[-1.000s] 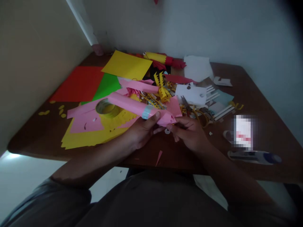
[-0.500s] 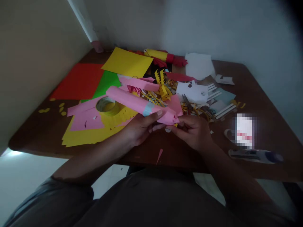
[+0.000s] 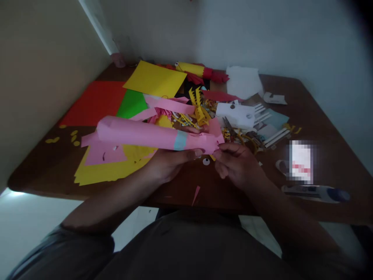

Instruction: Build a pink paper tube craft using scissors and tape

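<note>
A rolled pink paper tube [image 3: 140, 134] with a light blue tape band lies nearly level above the brown table [image 3: 320, 116]. My left hand [image 3: 169, 163] grips it from below, near the band. My right hand [image 3: 237, 165] pinches the tube's crumpled right end. A small white googly eye [image 3: 206, 161] lies on the table just under the tube's end, between my hands.
Red [image 3: 93, 103], green [image 3: 131, 105] and yellow sheets [image 3: 154, 79] lie at the back left, with pink and yellow cuttings [image 3: 107, 163] under the tube. Scissors [image 3: 229, 126], white strips and scraps pile at centre right. A pen-like tool [image 3: 314, 191] lies at the right front edge.
The tube's far end has swung left and down until the tube is nearly level, now hiding the tape roll. My right hand stays at the tube's right end.
</note>
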{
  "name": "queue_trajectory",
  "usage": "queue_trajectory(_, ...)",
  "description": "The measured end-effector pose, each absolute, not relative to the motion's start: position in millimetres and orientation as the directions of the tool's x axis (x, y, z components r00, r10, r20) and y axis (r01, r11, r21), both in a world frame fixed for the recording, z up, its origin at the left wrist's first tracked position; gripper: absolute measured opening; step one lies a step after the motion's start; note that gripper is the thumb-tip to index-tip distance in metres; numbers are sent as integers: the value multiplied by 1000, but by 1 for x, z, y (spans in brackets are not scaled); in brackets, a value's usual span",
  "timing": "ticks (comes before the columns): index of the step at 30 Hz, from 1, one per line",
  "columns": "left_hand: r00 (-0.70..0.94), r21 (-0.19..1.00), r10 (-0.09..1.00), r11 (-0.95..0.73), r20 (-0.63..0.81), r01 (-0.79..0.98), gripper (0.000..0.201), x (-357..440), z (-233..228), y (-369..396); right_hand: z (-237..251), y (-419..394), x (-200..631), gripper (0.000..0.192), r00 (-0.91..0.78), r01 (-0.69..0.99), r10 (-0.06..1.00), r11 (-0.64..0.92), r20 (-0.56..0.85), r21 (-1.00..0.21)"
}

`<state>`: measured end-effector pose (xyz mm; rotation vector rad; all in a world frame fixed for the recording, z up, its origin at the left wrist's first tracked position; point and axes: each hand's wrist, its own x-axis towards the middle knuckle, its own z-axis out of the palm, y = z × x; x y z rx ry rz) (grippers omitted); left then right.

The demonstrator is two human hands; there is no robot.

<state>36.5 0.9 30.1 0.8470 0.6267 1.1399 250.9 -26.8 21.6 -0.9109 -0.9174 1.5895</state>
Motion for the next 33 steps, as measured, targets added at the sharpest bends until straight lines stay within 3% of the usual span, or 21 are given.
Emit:
queue_trajectory(5, 286, 890, 954, 50, 92, -454, 51, 30, 23, 5, 30, -23, 247, 33, -155, -478, 982, -172, -110, -861)
queue_trajectory(11, 215, 948, 948, -176, 236, -264, 71, 20, 8, 8, 31, -24, 253, 45, -288, -373, 935, -309, -208, -875)
queue_trajectory(16, 300, 923, 936, -57, 181, -380, 62, 26, 13, 6, 30, -24, 249, 41, -223, -427, 954, -282, -202, -859)
queue_trajectory(21, 276, 886, 960, 94, 39, -453, 57, 33, 28, 0, 31, -23, 246, 41, -165, -447, 973, -217, -159, -868)
queue_trajectory(28, 223, 912, 969, -10, 111, -410, 52, 28, 29, 2, 42, -24, 253, 56, -296, -472, 926, -356, -235, -807)
queue_trajectory(33, 260, 828, 964, 103, 53, -551, 59, 30, 33, 4, 42, -26, 253, 51, -273, -501, 926, -368, -260, -783)
